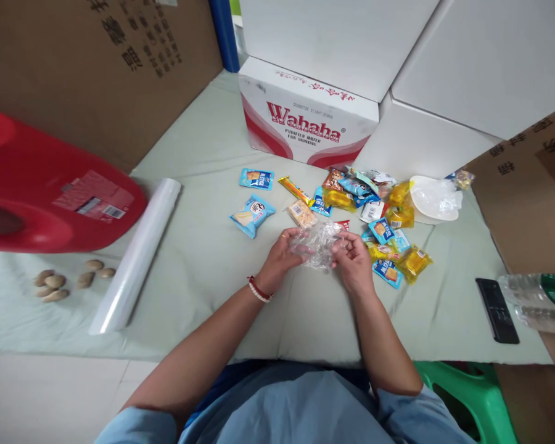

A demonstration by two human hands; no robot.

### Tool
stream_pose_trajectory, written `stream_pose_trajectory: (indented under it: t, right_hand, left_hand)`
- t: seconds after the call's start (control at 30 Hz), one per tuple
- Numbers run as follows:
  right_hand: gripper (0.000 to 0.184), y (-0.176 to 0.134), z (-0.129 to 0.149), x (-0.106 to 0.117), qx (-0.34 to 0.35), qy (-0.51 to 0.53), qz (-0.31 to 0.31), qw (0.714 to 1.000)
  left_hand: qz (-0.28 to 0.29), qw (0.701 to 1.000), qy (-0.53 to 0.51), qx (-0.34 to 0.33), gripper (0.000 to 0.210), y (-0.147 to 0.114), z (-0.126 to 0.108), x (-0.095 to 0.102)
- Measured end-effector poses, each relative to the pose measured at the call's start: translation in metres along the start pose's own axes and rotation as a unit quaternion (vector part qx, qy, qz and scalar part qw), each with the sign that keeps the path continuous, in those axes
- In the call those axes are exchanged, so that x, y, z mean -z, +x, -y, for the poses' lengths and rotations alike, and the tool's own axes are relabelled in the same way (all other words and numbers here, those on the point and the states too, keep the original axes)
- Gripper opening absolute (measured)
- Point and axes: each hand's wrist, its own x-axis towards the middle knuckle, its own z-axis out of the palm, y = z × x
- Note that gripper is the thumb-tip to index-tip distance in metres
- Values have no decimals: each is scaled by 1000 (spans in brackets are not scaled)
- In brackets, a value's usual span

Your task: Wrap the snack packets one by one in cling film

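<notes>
Crumpled clear plastic film (318,246) is stretched between my two hands, just above the cloth-covered table. My left hand (281,256) is closed on its left side, and my right hand (354,262) pinches its right side. Behind the film lies a pinkish wrapped snack (302,213), with a yellow snack stick (296,190) beyond it. A pile of small snack packets (382,230) spreads to the right of my right hand. Off to the left are a light blue snack packet (253,216) and a flatter blue packet (256,179).
A white Wahaha carton (309,123) stands at the back. A white bowl (437,217) holding clear plastic sits at the right, with a black phone (497,310) and plastic bottles (536,302) nearer. Leftward lie a roll of plastic film (139,259), several brown stones (53,283) and a red container (60,185).
</notes>
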Motion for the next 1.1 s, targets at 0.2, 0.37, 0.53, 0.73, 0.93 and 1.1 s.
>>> stream_pose_trajectory:
  t: [0.2,0.37,0.53,0.73,0.93,1.1]
  right_hand:
    - [21,-16,16,-5,99,-233,95,963]
    - [24,-30,21,10,57,-122,-51,990]
    - [29,-38,11,41,37,11,-170,985]
    - [34,-51,14,69,25,13,-161,987]
    - [40,-56,18,73,33,-77,-125,989]
    - [30,-55,20,63,78,-124,-178,973]
  left_hand:
    - [-91,969,226,-49,42,-2,6,-4]
    - [-150,980,113,-62,53,1,3,2]
    - [-209,975,15,-66,53,13,-2,12]
    - [-173,982,26,-69,51,11,-12,12]
    - [-81,989,105,-60,55,4,-13,9]
    - [-189,957,184,-125,36,13,-14,20]
